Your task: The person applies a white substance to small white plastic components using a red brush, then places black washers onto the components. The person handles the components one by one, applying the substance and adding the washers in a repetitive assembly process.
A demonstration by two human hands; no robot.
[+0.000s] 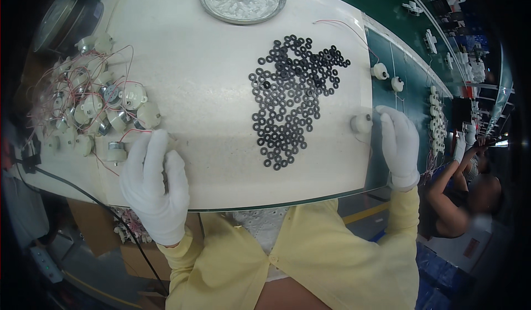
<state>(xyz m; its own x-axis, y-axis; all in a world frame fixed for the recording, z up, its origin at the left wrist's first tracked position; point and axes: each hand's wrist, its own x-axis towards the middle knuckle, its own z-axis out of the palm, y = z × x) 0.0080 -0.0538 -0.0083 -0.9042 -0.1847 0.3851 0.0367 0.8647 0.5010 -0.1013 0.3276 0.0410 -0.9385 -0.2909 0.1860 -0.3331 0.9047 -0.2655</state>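
Observation:
My left hand (155, 183), in a white glove, is at the near edge of a pile of small motors (91, 106) with cream plastic caps and thin red and white wires. Its fingers curl in, and a cream part that looks like a motor (172, 142) shows between thumb and forefinger, mostly hidden. One motor (116, 151) lies just left of that hand. My right hand (399, 147), also gloved in white, rests over the green strip with fingers stretched out, holding nothing. Beside its fingertips, apart from them, sits a single cream motor (362, 123).
Many black rings (282, 111) are spread mid-table. A round metal tray (243, 19) stands at the far edge. More motors (380, 71) sit along the green strip (381, 50), others in a row (437, 119) farther right. Another person (459, 199) works at the right.

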